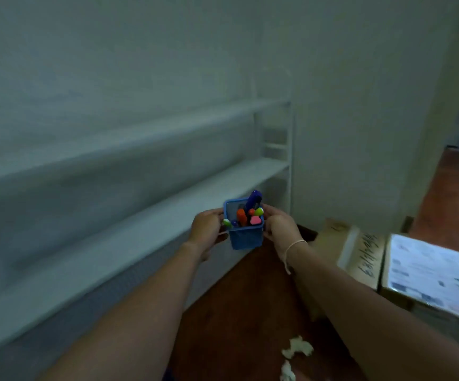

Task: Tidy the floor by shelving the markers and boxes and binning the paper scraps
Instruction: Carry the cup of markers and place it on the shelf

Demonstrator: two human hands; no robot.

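Note:
A small blue mesh holder (246, 237) filled with several coloured markers (247, 214) is held up between both hands. My left hand (207, 229) grips its left side and my right hand (279, 226) grips its right side. The holder hangs in the air just in front of the lower white shelf board (145, 224). Two crumpled paper scraps (298, 346) (287, 371) lie on the brown floor below my right arm. Two cardboard boxes (360, 251) (429, 273) stand on the floor at the right.
The white shelf unit (288, 138) runs along the wall at the left, with bare boards at several heights. A white wall corner stands behind the boxes. A doorway at the far right opens onto more brown floor (453, 193).

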